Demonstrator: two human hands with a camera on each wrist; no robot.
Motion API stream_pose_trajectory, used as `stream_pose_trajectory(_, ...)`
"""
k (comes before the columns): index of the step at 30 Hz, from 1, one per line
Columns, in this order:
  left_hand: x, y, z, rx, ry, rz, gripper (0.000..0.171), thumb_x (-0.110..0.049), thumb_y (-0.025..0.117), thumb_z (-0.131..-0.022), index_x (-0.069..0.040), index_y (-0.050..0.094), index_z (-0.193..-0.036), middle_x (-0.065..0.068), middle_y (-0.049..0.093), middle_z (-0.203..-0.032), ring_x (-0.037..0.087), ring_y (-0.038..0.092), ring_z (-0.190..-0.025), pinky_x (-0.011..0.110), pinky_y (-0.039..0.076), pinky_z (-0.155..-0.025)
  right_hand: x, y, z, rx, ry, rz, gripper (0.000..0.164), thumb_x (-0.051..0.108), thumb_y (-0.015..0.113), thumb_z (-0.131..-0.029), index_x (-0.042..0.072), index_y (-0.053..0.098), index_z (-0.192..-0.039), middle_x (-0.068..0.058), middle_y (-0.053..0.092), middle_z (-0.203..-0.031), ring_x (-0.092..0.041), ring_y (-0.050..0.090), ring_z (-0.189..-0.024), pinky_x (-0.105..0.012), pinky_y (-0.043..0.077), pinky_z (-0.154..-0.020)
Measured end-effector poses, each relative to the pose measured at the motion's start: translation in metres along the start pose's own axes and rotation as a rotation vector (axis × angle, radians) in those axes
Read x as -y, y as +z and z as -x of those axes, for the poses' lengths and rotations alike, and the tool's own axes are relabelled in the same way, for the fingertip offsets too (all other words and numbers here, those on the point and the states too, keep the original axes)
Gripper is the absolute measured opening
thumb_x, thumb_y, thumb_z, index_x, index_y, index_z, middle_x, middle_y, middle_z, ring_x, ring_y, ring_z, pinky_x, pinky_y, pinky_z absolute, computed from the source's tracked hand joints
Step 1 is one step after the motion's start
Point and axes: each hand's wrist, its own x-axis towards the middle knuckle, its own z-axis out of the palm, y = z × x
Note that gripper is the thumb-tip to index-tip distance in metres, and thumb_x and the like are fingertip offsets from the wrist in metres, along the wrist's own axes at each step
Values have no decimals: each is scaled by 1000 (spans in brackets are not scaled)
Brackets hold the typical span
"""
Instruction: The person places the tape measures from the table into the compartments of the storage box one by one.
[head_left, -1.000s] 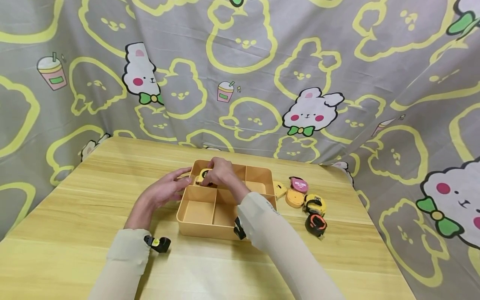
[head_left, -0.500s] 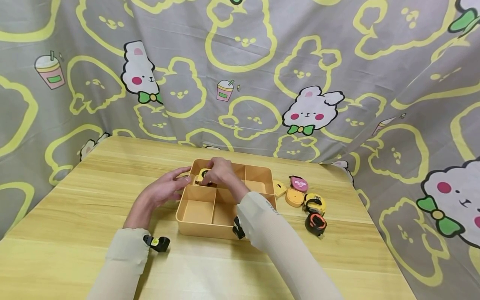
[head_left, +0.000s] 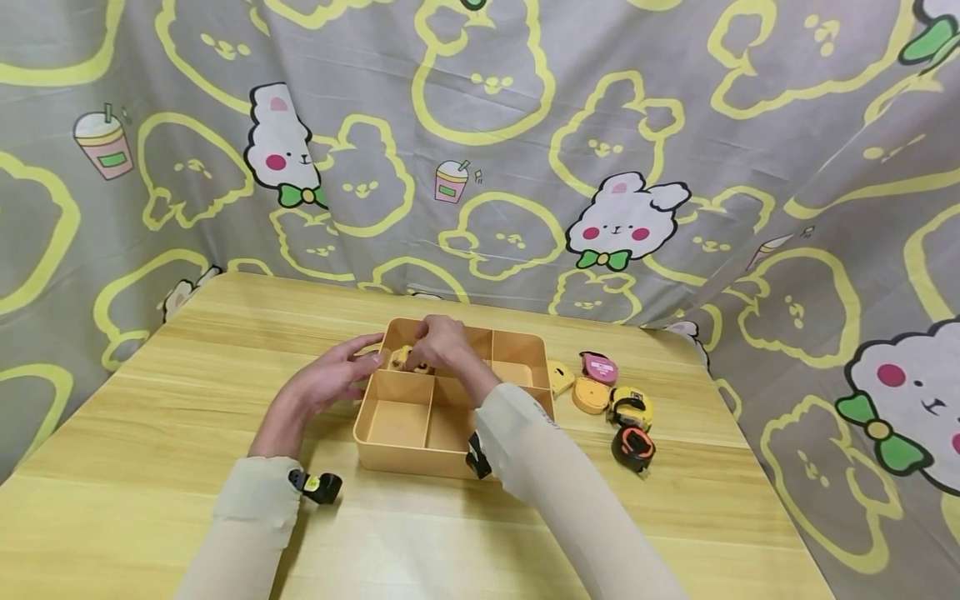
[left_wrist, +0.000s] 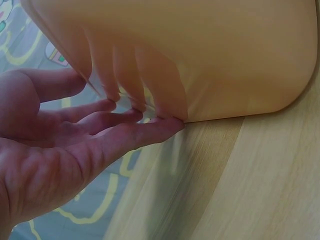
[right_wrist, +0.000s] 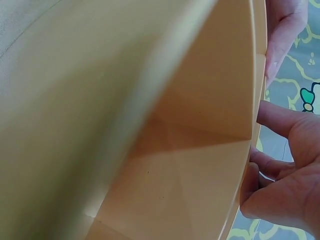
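An orange divided box [head_left: 412, 461] stands on the table. In its back-left compartment lies a small yellow tape measure [head_left: 400, 358], partly covered by my right hand [head_left: 442, 340], whose fingers pinch it from above. The right wrist view shows the curled fingers [right_wrist: 280, 187] of that hand dipping behind a divider, the tape measure out of sight there. My left hand [head_left: 333, 379] lies along the box's left side. Fairly straight fingers [left_wrist: 150, 132] meet the outer wall low down, and its thumb side comes up near the rim in the head view.
Right of the box sit several tape measures: a pink one [head_left: 598, 367], an orange round one [head_left: 591, 395], a yellow-and-black one [head_left: 631, 408] and a black one with an orange ring [head_left: 633, 448]. A yellow wedge-like one [head_left: 558, 377] touches the box's side in view. A patterned curtain [head_left: 495, 250] hangs behind.
The yellow tape measure has turned under my right fingers, so its dark round label no longer faces up. Both arms and the box have stayed in place.
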Motion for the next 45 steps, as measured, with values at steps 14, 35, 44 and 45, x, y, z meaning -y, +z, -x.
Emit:
stream_pose_trajectory(14,0,1,-1,-6,3,-2,66,-23,41,-110,-6,6,-164,34,34,-155,47,42,-142,63,40,-113,-2,-5,0,36,-16,-34,57,20,89,-73,8,68,-124,-8,66,-126,-27,56,-119,-35,55,-95)
stream_pose_trajectory(35,1,0,-1,-1,2,8,67,-21,42,-110,-7,6,-164,34,30,-158,50,32,-146,64,36,-115,-10,-34,16,145,-142,-164,60,15,81,-83,8,62,-139,-13,69,-131,-28,64,-122,-40,53,-103)
stream_pose_trajectory(44,0,2,-1,-4,-2,8,65,-20,41,-110,-7,6,-164,34,30,-158,49,33,-146,64,37,-115,-17,-40,22,153,-163,-217,59,12,79,-83,7,61,-139,-11,71,-127,-27,64,-122,-38,53,-104)
stream_pose_trajectory(45,-1,2,-1,-3,-3,9,65,-20,41,-110,-7,6,-164,34,31,-158,49,34,-146,63,37,-115,-17,-40,23,153,-162,-220,58,12,79,-84,7,61,-139,-12,71,-127,-27,64,-122,-38,53,-105)
